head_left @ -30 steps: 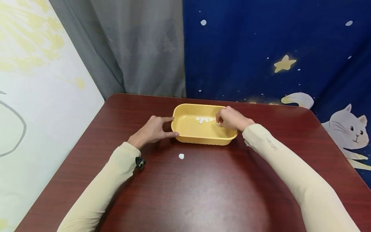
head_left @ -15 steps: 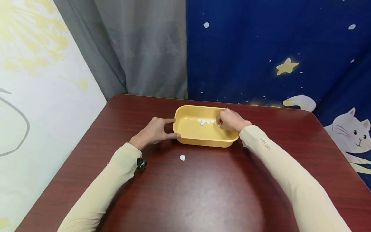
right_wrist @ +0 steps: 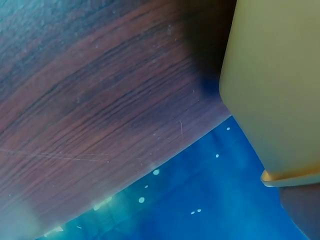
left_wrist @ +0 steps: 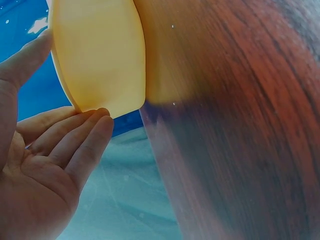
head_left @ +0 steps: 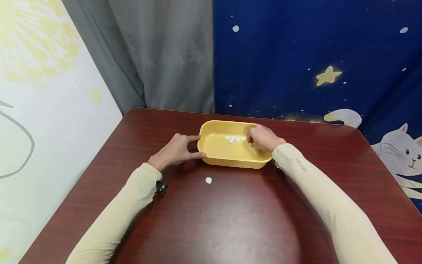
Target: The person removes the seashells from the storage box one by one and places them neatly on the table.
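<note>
A yellow plastic basin (head_left: 237, 162) stands on the table, with several small white lumps (head_left: 232, 139) on its floor. My left hand (head_left: 174, 150) is at the basin's left end, thumb and index finger spread at the rim. In the left wrist view, its nearly straight fingers (left_wrist: 87, 145) touch the end wall. My right hand (head_left: 262, 137) reaches over the right end, fingers curled down into the basin. A white lump (head_left: 249, 143) shows at its fingertips, mostly hidden by the hand. Only the basin's outer wall (right_wrist: 275, 90) and a bit of hand show in the right wrist view.
One white lump (head_left: 208, 180) lies on the dark red wooden table (head_left: 211, 220) in front of the basin. Behind the table's far edge hang a grey curtain (head_left: 178, 55) and a blue one (head_left: 280, 55). A white wall (head_left: 56, 117) rises at the left.
The whole view has shifted slightly. Both hands stay at the basin, and the right fingers remain low inside it with little movement.
</note>
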A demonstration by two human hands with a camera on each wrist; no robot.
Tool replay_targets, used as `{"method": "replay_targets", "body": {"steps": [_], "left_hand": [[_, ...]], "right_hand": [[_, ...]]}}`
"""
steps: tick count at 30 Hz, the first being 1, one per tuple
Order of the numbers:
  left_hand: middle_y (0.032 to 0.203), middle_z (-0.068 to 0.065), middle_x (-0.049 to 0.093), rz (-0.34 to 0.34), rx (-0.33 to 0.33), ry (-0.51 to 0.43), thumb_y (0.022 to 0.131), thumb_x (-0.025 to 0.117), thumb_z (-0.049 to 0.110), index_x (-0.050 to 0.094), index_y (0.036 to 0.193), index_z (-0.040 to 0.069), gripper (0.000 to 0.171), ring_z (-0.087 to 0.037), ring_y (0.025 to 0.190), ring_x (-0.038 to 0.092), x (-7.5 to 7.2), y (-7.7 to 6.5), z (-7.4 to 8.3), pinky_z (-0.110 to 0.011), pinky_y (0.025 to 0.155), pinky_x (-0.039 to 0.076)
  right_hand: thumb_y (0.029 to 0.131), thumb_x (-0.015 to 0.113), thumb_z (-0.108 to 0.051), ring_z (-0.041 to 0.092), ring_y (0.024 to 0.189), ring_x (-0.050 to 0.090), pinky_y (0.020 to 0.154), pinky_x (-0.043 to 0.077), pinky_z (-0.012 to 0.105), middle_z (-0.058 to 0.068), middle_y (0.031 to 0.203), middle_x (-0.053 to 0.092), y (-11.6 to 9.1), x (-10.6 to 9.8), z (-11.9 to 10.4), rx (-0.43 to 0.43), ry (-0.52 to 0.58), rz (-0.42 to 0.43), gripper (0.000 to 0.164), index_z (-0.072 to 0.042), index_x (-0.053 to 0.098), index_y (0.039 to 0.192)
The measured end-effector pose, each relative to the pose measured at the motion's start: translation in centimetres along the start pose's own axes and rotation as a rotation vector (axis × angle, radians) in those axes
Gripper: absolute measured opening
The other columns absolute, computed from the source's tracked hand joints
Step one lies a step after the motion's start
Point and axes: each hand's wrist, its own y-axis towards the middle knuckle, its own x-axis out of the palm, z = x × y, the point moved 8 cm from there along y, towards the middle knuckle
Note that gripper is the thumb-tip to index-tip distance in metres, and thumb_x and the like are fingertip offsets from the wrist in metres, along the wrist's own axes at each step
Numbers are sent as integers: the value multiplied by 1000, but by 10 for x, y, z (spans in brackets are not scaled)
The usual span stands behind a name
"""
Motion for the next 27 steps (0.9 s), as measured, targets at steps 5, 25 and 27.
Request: {"method": "replay_targets", "body": {"steps": [5, 25, 27], "left_hand": [[128, -16, 70, 4, 3, 2, 82, 78, 53, 59, 141, 8, 76, -25, 110, 67, -1, -1, 1, -44, 102, 53], [128, -14, 70, -1, 16, 22, 84, 78, 52, 58, 142, 8, 75, -23, 111, 67, 0, -2, 2, -44, 102, 53], [128, -14, 70, 2, 14, 20, 83, 78, 51, 58, 141, 8, 75, -23, 112, 67, -1, -2, 2, -43, 102, 53]], "right_hand": [[80, 70, 0, 20, 75, 55, 70, 49, 33, 0, 74, 63, 1, 0, -2, -20, -16, -17, 13, -13, 72, 76], [73, 70, 3, 19, 74, 57, 68, 48, 31, -1, 75, 66, -4, -3, 1, -47, 17, -73, 18, -15, 74, 75], [74, 72, 3, 19, 74, 57, 68, 48, 30, -1, 74, 67, -5, -6, -1, -64, 31, -68, 18, -15, 75, 75]]}}
